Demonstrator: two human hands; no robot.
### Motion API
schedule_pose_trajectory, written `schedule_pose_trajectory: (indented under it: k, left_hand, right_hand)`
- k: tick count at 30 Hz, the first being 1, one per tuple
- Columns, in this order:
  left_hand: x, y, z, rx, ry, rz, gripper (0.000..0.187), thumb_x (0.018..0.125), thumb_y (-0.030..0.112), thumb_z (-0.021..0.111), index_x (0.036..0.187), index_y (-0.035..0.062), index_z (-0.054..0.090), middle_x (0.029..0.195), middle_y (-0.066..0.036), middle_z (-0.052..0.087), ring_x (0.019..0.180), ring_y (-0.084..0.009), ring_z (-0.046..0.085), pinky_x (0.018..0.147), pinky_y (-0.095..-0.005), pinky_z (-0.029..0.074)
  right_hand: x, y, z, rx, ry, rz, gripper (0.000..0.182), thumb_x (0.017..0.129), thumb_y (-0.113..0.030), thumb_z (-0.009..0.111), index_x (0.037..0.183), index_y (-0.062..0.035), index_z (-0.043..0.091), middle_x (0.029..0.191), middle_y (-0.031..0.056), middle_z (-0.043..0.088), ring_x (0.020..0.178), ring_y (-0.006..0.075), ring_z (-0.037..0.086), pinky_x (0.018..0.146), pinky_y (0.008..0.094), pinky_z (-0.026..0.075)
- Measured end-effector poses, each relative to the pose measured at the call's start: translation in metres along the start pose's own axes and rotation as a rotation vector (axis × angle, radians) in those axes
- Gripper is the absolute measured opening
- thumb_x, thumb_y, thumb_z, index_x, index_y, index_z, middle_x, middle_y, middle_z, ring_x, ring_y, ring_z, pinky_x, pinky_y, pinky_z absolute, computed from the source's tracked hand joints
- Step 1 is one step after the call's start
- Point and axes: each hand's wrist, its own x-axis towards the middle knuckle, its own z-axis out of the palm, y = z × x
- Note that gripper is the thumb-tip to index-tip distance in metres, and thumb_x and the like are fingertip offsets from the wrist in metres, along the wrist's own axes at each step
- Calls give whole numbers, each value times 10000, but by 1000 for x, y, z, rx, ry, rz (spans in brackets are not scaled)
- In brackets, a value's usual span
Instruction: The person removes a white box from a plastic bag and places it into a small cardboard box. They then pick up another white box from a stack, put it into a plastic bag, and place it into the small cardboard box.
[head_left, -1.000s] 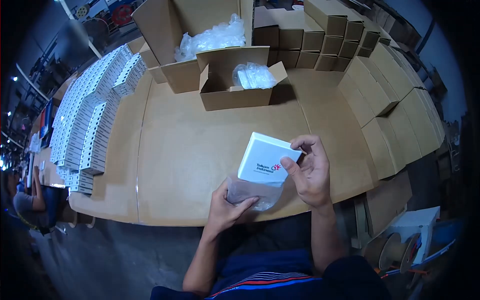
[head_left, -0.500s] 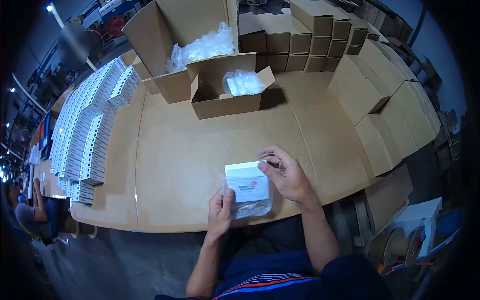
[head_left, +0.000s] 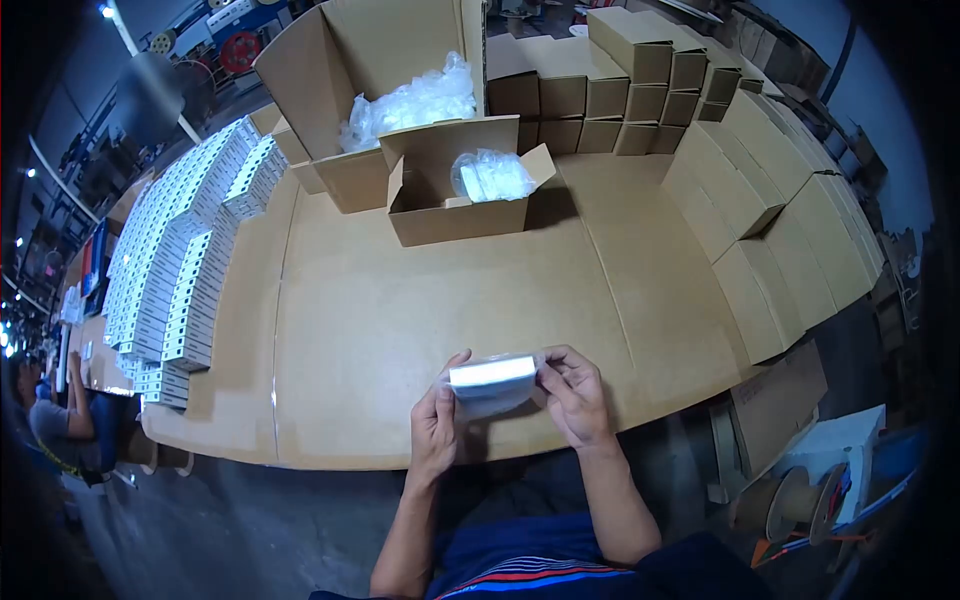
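Gripping the left edge of a clear plastic bag [head_left: 490,404], with a white box [head_left: 492,373] inside it, between the thumb and fingers of the left hand [head_left: 433,428]. Pinching the bag's right edge between the thumb and bent fingers of the right hand [head_left: 578,402]; cannot tell exactly where the hidden fingertips press. Held up between both hands, over the front part of a brown table [head_left: 440,300], with a narrow white side of the box turned upward. Faced, farther across the table, by a small open carton [head_left: 460,226] with a plastic-wrapped bundle [head_left: 492,178] in its right half. Backed just behind that by a large open carton [head_left: 365,188], heaped with crumpled clear plastic [head_left: 420,103]. Flanked well to the left by rows of stacked small white boxes [head_left: 170,265], and to the right by piled brown boxes [head_left: 800,235]. Lined along the back right with more stacked cartons [head_left: 632,45]. Bounded at the far left by another person [head_left: 52,428], and at lower right, off the table, by a spool [head_left: 785,500].
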Motion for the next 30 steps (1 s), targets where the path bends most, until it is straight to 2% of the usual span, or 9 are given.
schedule_pose_trajectory:
  k: [8,11,14,17,21,24,25,28,30]
  left_hand:
    - [-2,4,11,-255,27,19,571,1136,371,354,1478,-74,458,1374,-189,613,1260,-242,583,1115,-374,418]
    - [4,6,8,-245,8,8,570,1136,372,344,1487,-68,440,1363,-176,605,1246,-234,581,1103,-377,419]
    - [6,5,6,-250,18,12,556,1139,353,334,1499,-61,426,1329,-153,609,1243,-229,576,1101,-376,419]
    - [8,-2,6,-324,53,-13,595,1128,394,364,1517,-55,401,1312,-136,606,1258,-227,563,1103,-375,418]
    - [6,-1,8,-385,-50,-6,683,1081,438,504,1536,-52,368,1361,-131,573,1303,-229,533,1118,-380,413]
    - [4,4,10,-92,-53,47,588,1055,265,597,1510,-56,408,1413,-148,549,1310,-216,522,1107,-377,425]
    - [2,14,11,-148,-68,-48,514,1020,104,635,1477,-46,454,1401,-139,556,1293,-211,534,1077,-350,452]
    - [-1,7,13,-256,-30,-119,406,1029,53,602,1414,-44,519,1331,-124,599,1234,-201,572,1030,-320,481]
    - [1,9,14,-211,-14,-89,234,1043,64,595,1244,-44,646,1253,-104,646,1128,-167,612,964,-296,508]
  right_hand:
    - [1,-13,14,-45,-41,-25,116,1016,-49,638,1128,-20,625,1017,33,670,880,60,563,804,218,474]
    - [-2,-2,-2,-39,-72,-17,163,1018,-45,604,1176,-5,599,1185,169,695,1133,215,643,1048,358,471]
    - [-6,-6,1,28,-86,-3,258,982,-40,666,1224,8,591,1173,148,691,1144,219,639,1065,365,463]
    - [-4,-13,26,-232,-113,-160,372,929,23,720,1274,9,583,1130,77,678,1066,130,634,943,263,507]
    - [-10,0,13,-280,-107,-50,460,897,77,728,1325,32,565,1179,108,680,1127,157,637,997,308,523]
    - [-11,0,13,-317,-92,-129,441,895,91,722,1307,42,572,1180,115,680,1133,157,636,992,311,526]
    - [-9,3,10,-293,-92,-183,423,899,103,709,1295,31,581,1179,117,687,1128,164,643,986,308,525]
    - [-7,0,7,-301,-158,-196,377,901,117,691,1254,5,617,1190,117,691,1108,175,657,984,314,528]
    - [-3,-7,6,-375,-205,-233,313,906,101,693,1197,-9,653,1174,124,711,1096,184,668,989,314,523]
